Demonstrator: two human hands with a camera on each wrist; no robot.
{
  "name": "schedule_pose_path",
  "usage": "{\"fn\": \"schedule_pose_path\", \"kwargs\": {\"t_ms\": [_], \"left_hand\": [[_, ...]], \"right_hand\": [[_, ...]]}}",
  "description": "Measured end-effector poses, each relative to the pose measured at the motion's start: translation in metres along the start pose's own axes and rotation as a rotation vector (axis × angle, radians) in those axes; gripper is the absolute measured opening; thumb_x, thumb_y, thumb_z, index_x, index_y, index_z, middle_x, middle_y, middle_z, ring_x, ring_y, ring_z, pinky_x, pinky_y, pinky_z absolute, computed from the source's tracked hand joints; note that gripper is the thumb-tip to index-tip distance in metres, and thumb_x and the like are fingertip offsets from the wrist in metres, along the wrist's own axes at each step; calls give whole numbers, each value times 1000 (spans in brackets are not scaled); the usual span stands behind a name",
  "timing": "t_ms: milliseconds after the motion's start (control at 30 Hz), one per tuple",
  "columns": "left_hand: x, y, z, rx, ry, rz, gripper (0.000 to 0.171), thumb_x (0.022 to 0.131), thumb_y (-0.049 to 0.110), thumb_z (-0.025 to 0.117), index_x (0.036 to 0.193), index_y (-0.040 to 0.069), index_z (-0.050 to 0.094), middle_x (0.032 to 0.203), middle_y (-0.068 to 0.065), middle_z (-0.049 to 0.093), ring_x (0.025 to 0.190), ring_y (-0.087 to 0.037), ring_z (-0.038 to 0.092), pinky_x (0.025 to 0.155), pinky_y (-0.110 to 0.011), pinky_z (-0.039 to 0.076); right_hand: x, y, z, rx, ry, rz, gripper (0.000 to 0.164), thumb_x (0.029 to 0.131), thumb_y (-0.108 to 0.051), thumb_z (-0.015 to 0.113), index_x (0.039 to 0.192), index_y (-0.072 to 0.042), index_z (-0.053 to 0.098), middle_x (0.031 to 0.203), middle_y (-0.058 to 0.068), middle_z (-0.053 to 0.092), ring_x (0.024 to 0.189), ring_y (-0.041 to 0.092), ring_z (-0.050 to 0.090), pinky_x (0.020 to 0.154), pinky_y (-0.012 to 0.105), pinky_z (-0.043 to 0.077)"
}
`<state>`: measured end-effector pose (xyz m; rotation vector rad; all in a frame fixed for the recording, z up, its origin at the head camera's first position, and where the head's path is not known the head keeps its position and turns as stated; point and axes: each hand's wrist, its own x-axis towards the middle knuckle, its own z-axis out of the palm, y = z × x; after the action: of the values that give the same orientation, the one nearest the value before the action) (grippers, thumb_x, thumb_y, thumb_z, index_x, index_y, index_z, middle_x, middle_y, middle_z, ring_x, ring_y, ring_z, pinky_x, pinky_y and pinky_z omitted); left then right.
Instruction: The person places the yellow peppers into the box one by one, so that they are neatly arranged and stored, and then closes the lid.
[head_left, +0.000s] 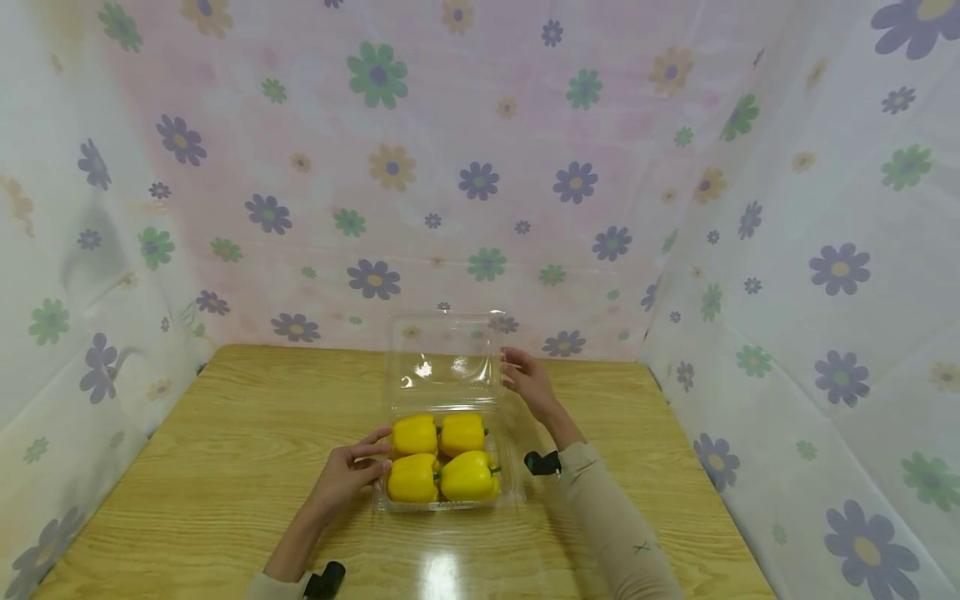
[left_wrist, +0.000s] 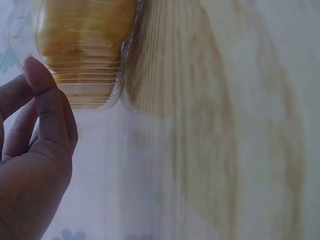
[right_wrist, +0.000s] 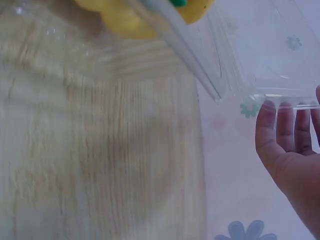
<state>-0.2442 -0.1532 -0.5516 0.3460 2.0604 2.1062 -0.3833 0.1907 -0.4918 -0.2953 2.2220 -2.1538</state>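
A clear plastic clamshell container [head_left: 512, 483] stands on the table with its lid [head_left: 442, 342] raised at the back. Several yellow bell peppers [head_left: 469, 477] with green stems lie in its base, in two rows. My left hand [head_left: 348, 475] is at the base's left side; in the left wrist view the thumb [left_wrist: 42, 82] lies on the clear rim with fingers behind it, pinching it. My right hand [head_left: 534, 387] is at the lid's right edge. In the right wrist view its fingertips [right_wrist: 285, 112] touch that edge, the fingers only slightly bent.
The wood-grain table [head_left: 247, 433] extends on both sides of the container. Flower-printed cloth [head_left: 480, 225] hangs behind the table and along its left and right sides. A black wrist device [head_left: 542, 462] is on the right sleeve, another [head_left: 325, 579] on the left.
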Motion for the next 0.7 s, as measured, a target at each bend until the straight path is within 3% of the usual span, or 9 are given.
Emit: {"fn": "schedule_pose_path", "kwargs": {"t_ms": [167, 333, 533, 700], "left_hand": [[-1, 0, 0, -9, 5, -5, 36, 97, 4, 69, 126, -16, 62, 161, -27, 33, 98, -11, 70, 66, -21, 57], [-1, -1, 0, -33, 15, -18, 37, 96, 4, 69, 127, -17, 62, 160, -27, 33, 86, -10, 68, 63, -22, 56], [0, 0, -1, -18, 27, -36, 37, 96, 4, 69, 128, -14, 63, 160, -25, 35, 83, -11, 67, 63, -23, 56], [1, 0, 1, 3, 26, -26, 38, 96, 7, 70, 127, -13, 64, 160, -24, 37, 85, -12, 68, 63, -24, 56]], "right_hand": [[-4, -6, -3, -121, -49, -117, 34, 106, -4, 53, 137, 9, 51, 124, 31, 52, 102, 32, 60, 92, 53, 57], [-7, -9, -6, -205, -88, -241, 20, 105, -2, 53, 124, 7, 53, 110, 32, 53, 91, 43, 61, 81, 49, 62], [-9, -13, -6, -216, -106, -254, 12, 105, 1, 51, 116, 6, 52, 110, 34, 51, 93, 53, 58, 79, 41, 63], [-9, -13, -8, -232, -108, -254, 10, 105, 4, 49, 115, 6, 51, 110, 35, 49, 93, 53, 57, 82, 50, 61]]}}
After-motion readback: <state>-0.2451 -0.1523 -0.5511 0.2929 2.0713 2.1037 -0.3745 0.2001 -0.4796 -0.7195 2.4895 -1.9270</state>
